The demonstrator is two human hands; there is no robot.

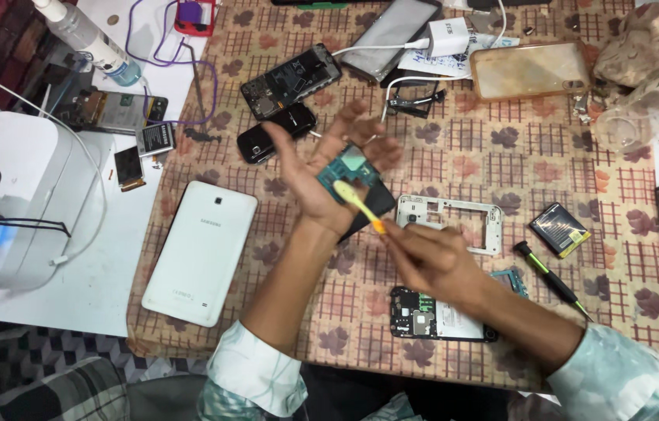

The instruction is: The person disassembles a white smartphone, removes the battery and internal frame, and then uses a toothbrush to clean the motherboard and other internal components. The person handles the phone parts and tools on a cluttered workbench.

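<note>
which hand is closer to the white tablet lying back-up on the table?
Left. The left hand, holding a small circuit board, is just right of the white tablet. The right hand, gripping a yellow toothbrush, sits farther right.

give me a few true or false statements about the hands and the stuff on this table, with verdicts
1. The left hand holds a green circuit board. True.
2. The right hand holds a screwdriver. False: it holds a yellow brush against the board; the screwdriver lies on the cloth.
3. A white tablet lies face down to the left of the arms. True.
4. The white phone frame is in the left hand. False: it lies on the table.
5. A battery lies right of the frame. True.
</note>
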